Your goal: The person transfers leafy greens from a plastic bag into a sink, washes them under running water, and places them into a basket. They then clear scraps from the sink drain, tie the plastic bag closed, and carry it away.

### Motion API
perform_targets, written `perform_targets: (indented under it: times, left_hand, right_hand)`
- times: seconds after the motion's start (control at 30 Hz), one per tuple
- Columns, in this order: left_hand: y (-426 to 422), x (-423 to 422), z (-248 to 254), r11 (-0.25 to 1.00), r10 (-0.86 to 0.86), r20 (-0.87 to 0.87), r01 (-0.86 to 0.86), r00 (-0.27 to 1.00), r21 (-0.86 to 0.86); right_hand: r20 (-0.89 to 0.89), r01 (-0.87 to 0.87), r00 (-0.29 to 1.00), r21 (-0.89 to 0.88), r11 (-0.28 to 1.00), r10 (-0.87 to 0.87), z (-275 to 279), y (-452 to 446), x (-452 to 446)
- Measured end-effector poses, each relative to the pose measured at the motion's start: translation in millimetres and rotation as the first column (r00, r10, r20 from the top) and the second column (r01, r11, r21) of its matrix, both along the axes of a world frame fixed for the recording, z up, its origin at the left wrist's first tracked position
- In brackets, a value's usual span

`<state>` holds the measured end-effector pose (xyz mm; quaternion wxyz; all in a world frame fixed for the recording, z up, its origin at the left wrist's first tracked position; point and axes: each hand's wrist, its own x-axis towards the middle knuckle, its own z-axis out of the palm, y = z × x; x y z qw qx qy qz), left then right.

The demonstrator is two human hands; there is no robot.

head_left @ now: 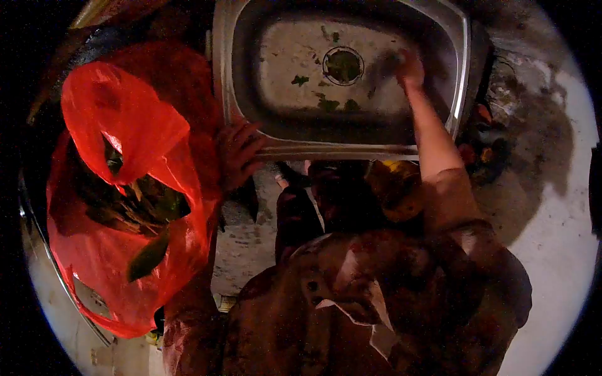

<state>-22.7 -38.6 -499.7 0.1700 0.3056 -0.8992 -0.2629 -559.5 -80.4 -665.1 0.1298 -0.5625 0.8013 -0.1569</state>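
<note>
My right hand (411, 70) is inside the metal sink (282, 147), low over its right part; its fingers are blurred and I cannot make out whether they hold anything. At the sink's lower left corner, my left hand (239, 153) rests by the rim with its fingers spread. Bits of green leaf (328, 104) lie scattered on the sink floor, and more green matter fills the round drain (343, 66). Left of my left hand is a red plastic bag (125, 106), its opening showing leaves and stems (141, 203).
Below the sink, between my legs and right arm, sits a yellowish object (395, 188), dimly lit. Small dark and reddish items (486, 147) lie right of the sink on the pale floor (564, 250). A thin curved metal edge (53, 263) runs along the left.
</note>
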Motion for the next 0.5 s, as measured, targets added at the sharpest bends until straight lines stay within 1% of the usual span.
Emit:
perform_targets:
  times: [0.07, 0.1, 0.13, 0.17, 0.2, 0.23, 0.27, 0.33, 0.37, 0.43, 0.47, 0.5]
  left_hand:
    - [-0.3, 1.1, 0.9, 0.999, 0.004, -0.001, -0.004, 1.000, -0.032]
    - [0.5, 1.3, 0.3, 1.000, 0.002, -0.002, -0.002, 1.000, -0.023]
    - [0.4, 3.4, -1.3, 1.000, -0.001, -0.005, 0.001, 1.000, -0.020]
    - [0.4, 4.6, -2.0, 1.000, -0.003, -0.003, 0.003, 1.000, -0.015]
    - [0.3, 4.4, 0.2, 1.000, -0.009, 0.000, 0.009, 1.000, -0.006]
    - [-1.5, 4.0, 3.3, 1.000, -0.016, 0.001, 0.016, 1.000, 0.001]
    - [-1.8, 3.6, 5.2, 1.000, -0.024, 0.002, 0.024, 1.000, 0.010]
    - [-1.0, 1.7, 5.4, 1.000, -0.010, -0.007, 0.010, 1.000, 0.001]
    - [0.0, 1.9, 5.6, 1.000, 0.001, -0.013, -0.001, 1.000, -0.001]
    - [0.4, 2.6, 3.6, 1.000, -0.001, 0.001, 0.001, 1.000, -0.026]
    - [1.0, 2.7, 1.5, 0.999, 0.001, 0.006, 0.000, 1.000, -0.040]
    - [2.0, 1.2, -1.7, 0.999, 0.015, -0.027, -0.017, 1.000, -0.047]
  right_hand:
    - [-0.271, -0.093, 0.958, 0.031, 0.995, 0.098, -20.4, 15.3, -24.7]
    - [-0.540, -0.271, 0.806, 0.030, 0.962, 0.244, 0.2, 23.4, -3.8]
    - [-0.759, -0.431, 0.559, 0.077, 0.899, 0.333, 20.9, 18.2, 21.8]
    - [-0.504, -0.323, 0.693, 0.422, 0.847, 0.516, 33.6, -2.6, 55.1]
    - [-0.183, -0.270, 0.814, 0.722, 0.637, 0.552, 40.3, -14.5, 79.9]
    - [0.017, -0.390, 0.895, 0.512, 0.766, 0.445, 23.8, -10.6, 82.7]
    - [0.243, -0.421, 0.899, 0.261, 0.869, 0.363, 2.2, -3.2, 86.6]
    - [0.309, -0.387, 0.889, 0.110, 0.916, 0.338, 13.4, 0.3, 91.0]
    - [0.141, -0.392, 0.919, 0.222, 0.893, 0.368, 66.9, -6.0, 95.0]
    - [-0.073, -0.306, 0.922, 0.468, 0.829, 0.381, 87.1, -2.3, 82.2]
    - [-0.120, -0.230, 0.923, 0.592, 0.772, 0.367, 67.5, 9.0, 62.3]
    - [0.001, -0.204, 0.964, 0.644, 0.737, 0.266, 56.4, 20.7, 58.1]
